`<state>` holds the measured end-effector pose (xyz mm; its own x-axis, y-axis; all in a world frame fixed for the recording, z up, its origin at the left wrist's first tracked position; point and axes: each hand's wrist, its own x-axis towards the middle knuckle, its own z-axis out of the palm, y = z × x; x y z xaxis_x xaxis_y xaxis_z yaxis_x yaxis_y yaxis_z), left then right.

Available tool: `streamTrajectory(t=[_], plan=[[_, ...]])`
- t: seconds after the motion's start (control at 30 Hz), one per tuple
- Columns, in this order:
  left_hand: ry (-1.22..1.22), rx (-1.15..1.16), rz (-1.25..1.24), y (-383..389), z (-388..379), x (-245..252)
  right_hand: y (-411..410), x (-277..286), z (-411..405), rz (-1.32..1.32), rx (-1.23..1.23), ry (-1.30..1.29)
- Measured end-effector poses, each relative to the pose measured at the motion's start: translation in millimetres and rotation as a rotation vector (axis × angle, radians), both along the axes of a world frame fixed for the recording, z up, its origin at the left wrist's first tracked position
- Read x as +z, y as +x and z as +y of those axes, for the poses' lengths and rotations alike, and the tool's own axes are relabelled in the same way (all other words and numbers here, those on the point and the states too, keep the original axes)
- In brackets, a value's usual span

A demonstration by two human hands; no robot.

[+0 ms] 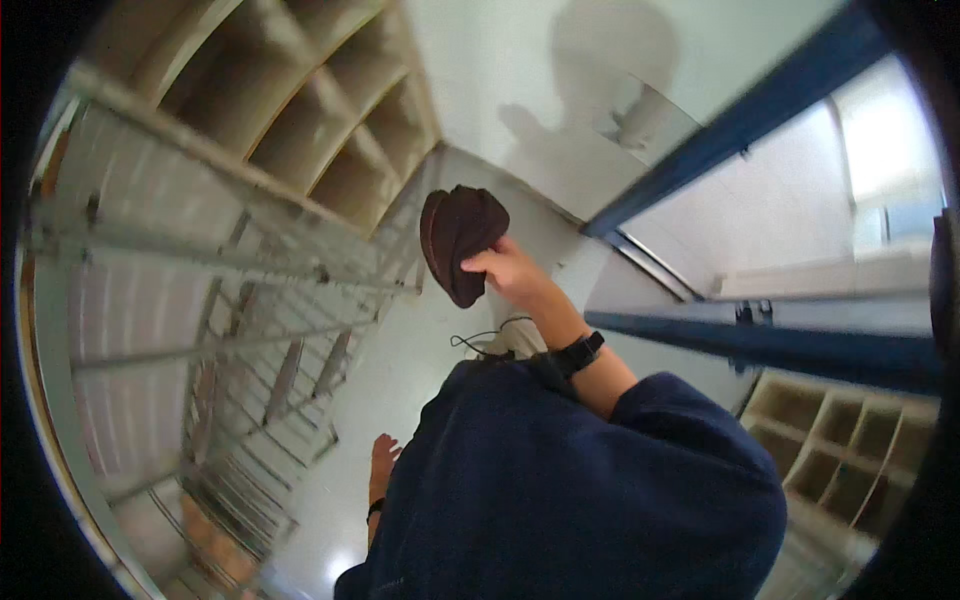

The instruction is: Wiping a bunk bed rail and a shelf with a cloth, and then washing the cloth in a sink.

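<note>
A dark brown cloth item (466, 232), perhaps a folded cap, is gripped at its lower right edge by my right hand (510, 276), thumb on top. It is held out ahead of my body, above the pale floor. My left hand (385, 452) hangs low beside my navy shirt, its fingers apart, with nothing seen in it. Each wrist wears a black band. A thin black cord (469, 341) loops near my waist, by my light trousers.
Wooden cubbyhole shelving (330, 112) stands at the upper left, above metal racks (277, 352). A blue-framed doorway or window (720, 127) is at the right, with another cubbyhole unit (825, 442) lower down. A pale wall bearing a shadow (615, 52) rises ahead.
</note>
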<state>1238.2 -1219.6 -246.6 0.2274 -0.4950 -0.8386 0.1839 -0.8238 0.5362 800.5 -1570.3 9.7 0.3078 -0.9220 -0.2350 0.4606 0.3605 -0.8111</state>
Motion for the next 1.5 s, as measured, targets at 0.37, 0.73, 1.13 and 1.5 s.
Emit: streamTrajectory(t=[0.37, 0.73, 1.13, 1.5], plan=[[-0.049, -0.758, -0.031, -67.2, -273.8, 4.0, -93.0, -49.3, 157.6, 0.131, -0.812, 0.173], [-0.192, -0.984, 0.074, -154.6, -309.7, 1.4, -172.3, -5.9, 222.7, 0.022, -1.46, 0.083], [-0.758, -1.48, 0.115, -432.8, -318.2, 133.3, -312.0, -48.3, 256.5, 0.11, -1.456, 0.033], [-0.631, -1.004, 0.569, -695.2, -292.5, 192.7, -442.3, -58.0, 208.1, 0.297, -1.144, -0.05]])
